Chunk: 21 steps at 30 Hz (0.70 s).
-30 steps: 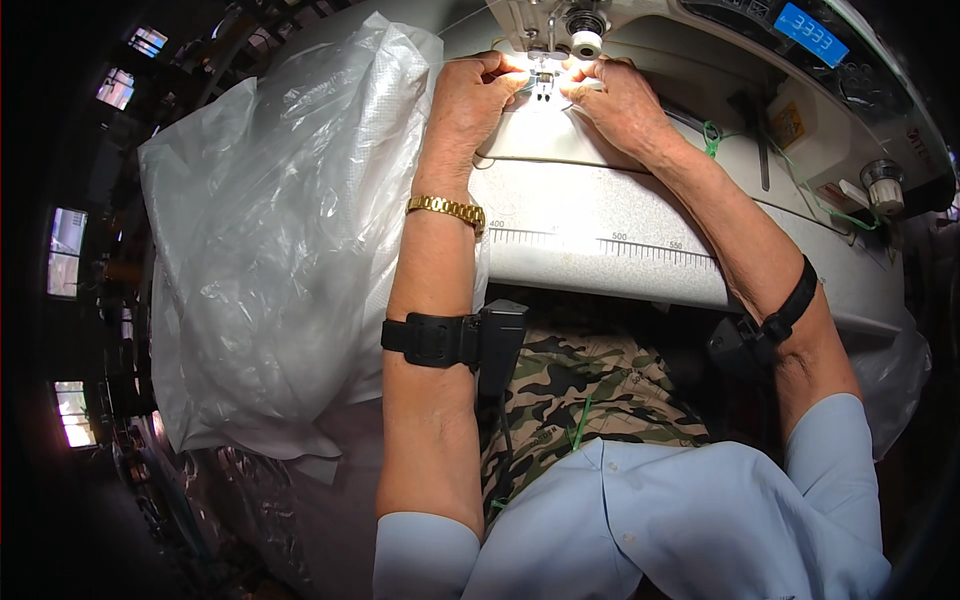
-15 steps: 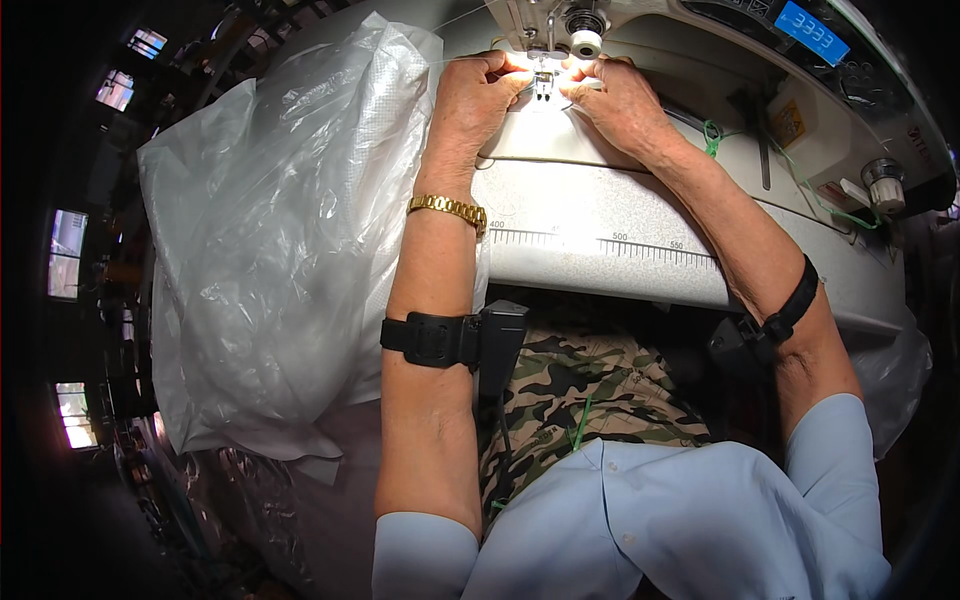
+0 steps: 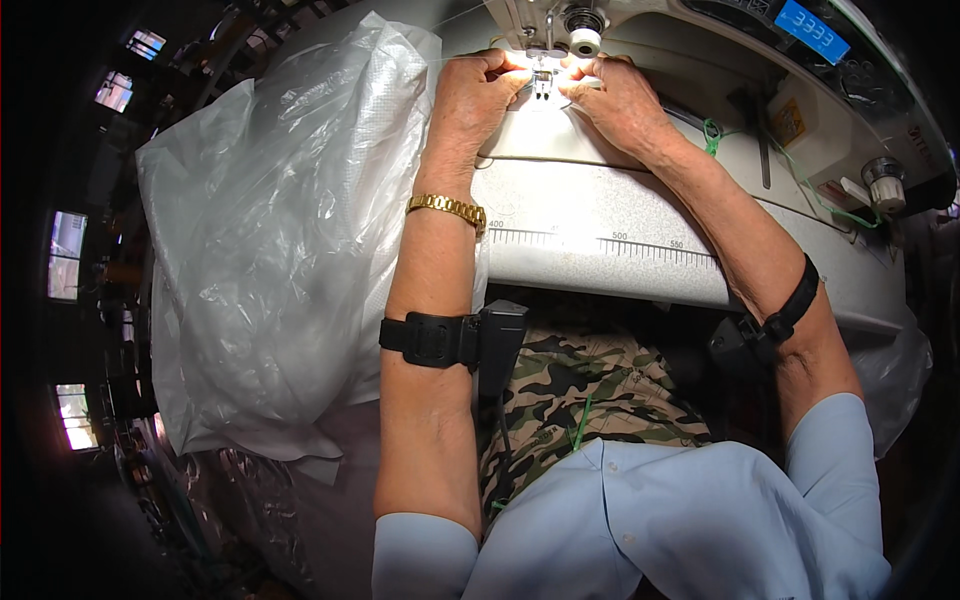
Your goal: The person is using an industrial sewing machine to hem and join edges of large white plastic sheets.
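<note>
Both hands are raised to the needle area of a sewing machine (image 3: pixel 680 40), one on each side of the presser foot (image 3: pixel 543 88). My left hand (image 3: pixel 478 90) has its thumb and forefinger pinched together just left of the needle. On the other side my right hand (image 3: pixel 615 100) is closed in a similar pinch, its fingertips close to the needle. Whatever lies between the fingertips is too small and too brightly lit to make out. A thin pale thread crosses near my left hand.
Left of my arm lies a large bundle in white plastic sheeting (image 3: pixel 290 250). A ruler scale (image 3: pixel 600 240) runs along the machine bed's front edge. Green thread (image 3: pixel 711 137) hangs at the right, near a white knob (image 3: pixel 884 185). A blue display (image 3: pixel 812 32) glows at upper right.
</note>
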Available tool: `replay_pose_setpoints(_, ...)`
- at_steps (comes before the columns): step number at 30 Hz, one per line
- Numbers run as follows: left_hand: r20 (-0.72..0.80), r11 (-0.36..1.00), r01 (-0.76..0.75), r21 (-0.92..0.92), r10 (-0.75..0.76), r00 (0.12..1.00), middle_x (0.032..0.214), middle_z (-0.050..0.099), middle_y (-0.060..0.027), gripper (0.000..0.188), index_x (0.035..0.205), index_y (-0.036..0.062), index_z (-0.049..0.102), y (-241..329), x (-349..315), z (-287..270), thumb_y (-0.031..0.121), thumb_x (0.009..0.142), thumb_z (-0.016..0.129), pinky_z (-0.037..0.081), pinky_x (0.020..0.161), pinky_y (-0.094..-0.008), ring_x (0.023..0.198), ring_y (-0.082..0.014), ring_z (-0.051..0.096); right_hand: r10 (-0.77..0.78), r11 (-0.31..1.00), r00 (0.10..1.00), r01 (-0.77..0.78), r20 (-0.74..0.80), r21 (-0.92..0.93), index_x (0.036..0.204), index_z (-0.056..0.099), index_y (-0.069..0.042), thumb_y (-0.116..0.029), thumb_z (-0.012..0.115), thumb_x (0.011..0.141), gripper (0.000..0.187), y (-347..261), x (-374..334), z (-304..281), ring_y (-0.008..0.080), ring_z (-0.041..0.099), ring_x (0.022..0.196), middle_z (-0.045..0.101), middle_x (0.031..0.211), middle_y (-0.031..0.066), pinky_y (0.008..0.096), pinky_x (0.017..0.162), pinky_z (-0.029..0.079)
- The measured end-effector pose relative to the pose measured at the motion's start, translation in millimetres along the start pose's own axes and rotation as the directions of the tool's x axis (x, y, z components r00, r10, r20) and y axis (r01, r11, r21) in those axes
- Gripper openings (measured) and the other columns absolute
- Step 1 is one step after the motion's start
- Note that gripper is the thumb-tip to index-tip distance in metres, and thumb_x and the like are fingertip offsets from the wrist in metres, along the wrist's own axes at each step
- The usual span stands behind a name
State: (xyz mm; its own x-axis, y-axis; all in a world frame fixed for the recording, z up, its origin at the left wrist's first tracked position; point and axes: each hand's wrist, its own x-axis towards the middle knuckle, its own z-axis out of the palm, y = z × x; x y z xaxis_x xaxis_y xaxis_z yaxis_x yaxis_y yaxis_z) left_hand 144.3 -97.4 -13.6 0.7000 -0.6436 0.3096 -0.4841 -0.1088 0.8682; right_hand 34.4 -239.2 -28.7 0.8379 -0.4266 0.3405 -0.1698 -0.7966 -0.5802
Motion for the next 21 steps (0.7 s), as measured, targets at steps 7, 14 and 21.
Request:
replay_pose_setpoints(7, 0.013, 0.999, -0.031, 0.013, 0.03, 0.999, 0.073, 0.068, -0.0089, 0.013, 0.085, -0.0047, 0.068, -5.4, 3.1, 0.9, 0.005, 0.077, 0.067, 0.047, 0.061, -0.0242, 0.062, -0.0117, 0.059, 0.019, 0.999, 0.999, -0.02, 0.038, 0.029, 0.099, 0.066, -0.004, -0.029, 0.061, 0.083, 0.03, -4.0, 0.6, -3.5, 0.0267, 0.063, 0.089, 0.065, 0.094, 0.0165, 0.041, 0.083, 0.049)
replay_pose_setpoints(14, 0.029, 0.999, -0.034, -0.026, 0.035, 0.999, 0.066, 0.063, -0.0068, 0.011, 0.082, -0.0048, 0.066, 0.7, 1.0, 0.9, 0.005, 0.078, 0.066, 0.043, 0.056, -0.025, 0.058, -0.0105, 0.054, 0.014, 0.999, 1.0, -0.014, 0.018, 0.048, 0.099, 0.068, -0.006, -0.032, 0.061, 0.081, 0.032, -0.6, -0.1, -2.3, 0.0285, 0.062, 0.092, 0.065, 0.097, 0.0174, 0.0417, 0.085, 0.048)
replay_pose_setpoints(21, 0.04, 0.997, -0.006, -0.076, 0.009, 0.999, 0.061, 0.057, -0.002, 0.009, 0.077, -0.0036, 0.064, 3.0, -1.3, 0.3, 0.005, 0.079, 0.064, 0.037, 0.052, -0.0228, 0.056, -0.007, 0.048, 0.05, 0.997, 0.999, -0.05, 0.01, -0.061, 0.097, 0.064, -0.003, -0.035, 0.063, 0.08, 0.036, -13.1, -2.4, -4.8, 0.031, 0.059, 0.097, 0.062, 0.098, 0.0191, 0.038, 0.088, 0.045)
